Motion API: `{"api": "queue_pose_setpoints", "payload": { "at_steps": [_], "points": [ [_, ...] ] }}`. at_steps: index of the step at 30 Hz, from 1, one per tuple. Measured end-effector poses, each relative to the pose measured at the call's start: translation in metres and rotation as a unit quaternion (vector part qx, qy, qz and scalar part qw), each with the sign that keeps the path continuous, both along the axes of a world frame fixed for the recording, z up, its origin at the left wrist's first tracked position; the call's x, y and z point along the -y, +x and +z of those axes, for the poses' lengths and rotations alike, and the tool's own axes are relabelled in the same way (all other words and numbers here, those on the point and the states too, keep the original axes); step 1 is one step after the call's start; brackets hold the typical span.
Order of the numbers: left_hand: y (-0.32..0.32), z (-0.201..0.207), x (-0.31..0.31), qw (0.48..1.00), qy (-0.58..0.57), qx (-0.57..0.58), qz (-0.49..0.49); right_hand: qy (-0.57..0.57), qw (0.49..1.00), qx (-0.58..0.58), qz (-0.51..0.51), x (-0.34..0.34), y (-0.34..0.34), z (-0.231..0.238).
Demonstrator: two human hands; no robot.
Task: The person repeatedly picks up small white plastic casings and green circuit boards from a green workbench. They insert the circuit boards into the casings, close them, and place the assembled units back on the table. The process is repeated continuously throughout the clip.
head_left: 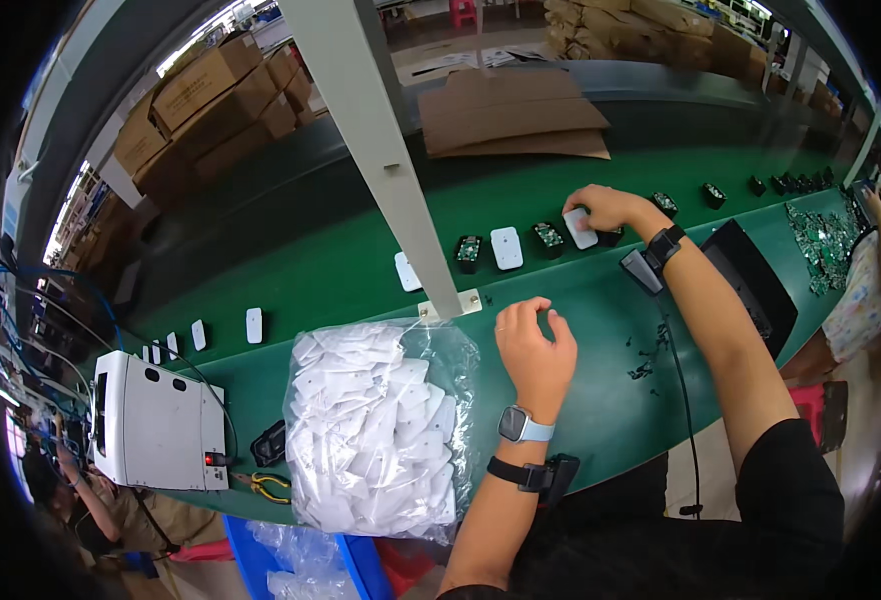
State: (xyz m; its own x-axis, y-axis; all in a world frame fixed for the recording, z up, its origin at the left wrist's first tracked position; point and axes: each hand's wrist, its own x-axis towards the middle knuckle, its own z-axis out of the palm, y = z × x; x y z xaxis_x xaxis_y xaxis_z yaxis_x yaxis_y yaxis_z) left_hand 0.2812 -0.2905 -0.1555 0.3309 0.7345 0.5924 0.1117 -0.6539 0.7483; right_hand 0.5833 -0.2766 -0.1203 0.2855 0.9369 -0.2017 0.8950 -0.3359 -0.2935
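My right hand (606, 208) reaches to the green conveyor belt, fingers closed on a white plastic cover (581, 232). The cover is tilted next to a black case that is partly hidden by the hand. My left hand (538, 350) hovers over the near green bench, thumb and fingers apart with nothing between them. To its left lies a clear plastic bag (371, 430) full of white covers. On the belt, an open black case with a green circuit board (549, 238) sits beside a case topped by a white cover (507, 248).
A pale metal post (391, 170) rises between belt and bench. A white machine (166, 420), yellow-handled pliers (271, 487) and a black tray (751, 285) lie on the bench. Loose black parts (646, 360) and piled circuit boards (823, 240) lie rightward. Cardboard sheets (511, 110) rest beyond the belt.
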Motion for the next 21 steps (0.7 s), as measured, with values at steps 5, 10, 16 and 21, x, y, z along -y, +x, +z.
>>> {"api": "queue_pose_setpoints", "payload": {
  "at_steps": [5, 10, 16, 21],
  "points": [
    [-0.007, -0.007, -0.01, 0.993, 0.018, -0.085, 0.077, 0.208, 0.977, 0.018, -0.032, 0.024, -0.032, 0.015],
    [-0.023, -0.009, -0.023, 0.933, 0.062, -0.29, 0.204, 0.395, 0.906, -0.108, -0.106, 0.068, -0.077, 0.04],
    [-0.067, 0.013, -0.043, 0.801, 0.073, -0.534, 0.259, 0.425, 0.885, -0.175, -0.075, 0.118, -0.101, 0.028],
    [-0.085, 0.008, -0.067, 0.75, 0.092, -0.611, 0.237, 0.459, 0.872, -0.159, -0.063, 0.142, -0.074, 0.01]
  ]
}}
